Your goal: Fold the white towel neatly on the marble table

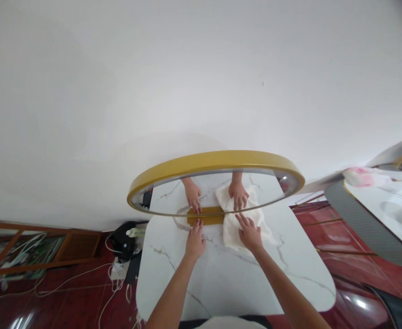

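A round mirror with a gold frame (218, 159) stands on a white marbled table (228, 285), close to the wall. Its flat gold base (212, 220) shows below the glass. My left hand (195, 241) rests with outstretched fingers touching the left part of that base. Spread over the base's right end and the tabletop is a crumpled white cloth (232, 238). On top of the cloth lies my right hand (251, 233), fingers extended and somewhat apart, pressing rather than gripping. Both hands and the cloth are reflected in the glass.
At the right is another white table (386, 201) with a pink and white bundle (363, 176) on it. Left of my table, a black bag (124, 240) and several loose cables (113, 292) sit on the red tiled floor. A wooden frame (64, 249) leans low at the left.
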Demonstrator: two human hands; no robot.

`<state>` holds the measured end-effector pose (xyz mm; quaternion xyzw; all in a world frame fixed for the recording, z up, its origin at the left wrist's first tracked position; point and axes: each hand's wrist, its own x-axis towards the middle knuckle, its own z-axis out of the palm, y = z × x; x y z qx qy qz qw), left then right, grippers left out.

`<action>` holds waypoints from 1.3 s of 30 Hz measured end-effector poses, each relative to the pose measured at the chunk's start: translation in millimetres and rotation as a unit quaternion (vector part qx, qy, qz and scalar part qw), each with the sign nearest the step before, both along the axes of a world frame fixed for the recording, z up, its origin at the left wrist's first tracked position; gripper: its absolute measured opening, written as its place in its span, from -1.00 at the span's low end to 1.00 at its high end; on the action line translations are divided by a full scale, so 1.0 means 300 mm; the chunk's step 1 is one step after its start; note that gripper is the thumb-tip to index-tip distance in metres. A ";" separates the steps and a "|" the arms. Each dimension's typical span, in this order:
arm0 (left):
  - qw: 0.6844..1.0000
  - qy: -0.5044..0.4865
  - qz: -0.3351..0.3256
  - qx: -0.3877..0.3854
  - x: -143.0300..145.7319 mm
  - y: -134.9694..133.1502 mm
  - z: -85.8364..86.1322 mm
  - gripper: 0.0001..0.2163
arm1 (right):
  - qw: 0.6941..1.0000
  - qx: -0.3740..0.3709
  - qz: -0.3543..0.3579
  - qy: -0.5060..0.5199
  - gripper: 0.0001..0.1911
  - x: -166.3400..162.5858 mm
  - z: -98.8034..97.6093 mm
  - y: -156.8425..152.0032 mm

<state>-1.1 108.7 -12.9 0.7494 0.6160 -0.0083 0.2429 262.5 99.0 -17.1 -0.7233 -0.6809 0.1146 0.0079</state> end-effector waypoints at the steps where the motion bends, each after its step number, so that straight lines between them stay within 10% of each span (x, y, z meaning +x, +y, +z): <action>1: 1.000 -0.003 0.002 -0.001 -0.002 0.000 0.001 -0.25 | 1.000 -0.003 0.006 0.001 -0.23 -0.019 -0.002 -0.010; 11: 0.993 -0.024 0.084 0.080 -0.125 0.003 0.016 -0.38 | 0.995 -0.023 0.092 0.020 -0.21 -0.263 0.008 -0.054; 19: 0.998 -0.053 0.021 0.036 -0.238 0.028 0.036 -0.38 | 0.988 -0.054 0.142 0.000 -0.22 -0.557 0.061 0.019; 30: 0.991 -0.134 -0.006 -0.003 -0.308 0.049 0.043 -0.31 | 0.996 -0.044 0.074 -0.031 -0.27 -0.570 0.021 -0.018; 39: 0.977 -0.152 0.075 0.129 -0.263 -0.044 0.039 -0.54 | 0.979 0.008 0.097 0.178 -0.36 -0.657 0.029 -0.009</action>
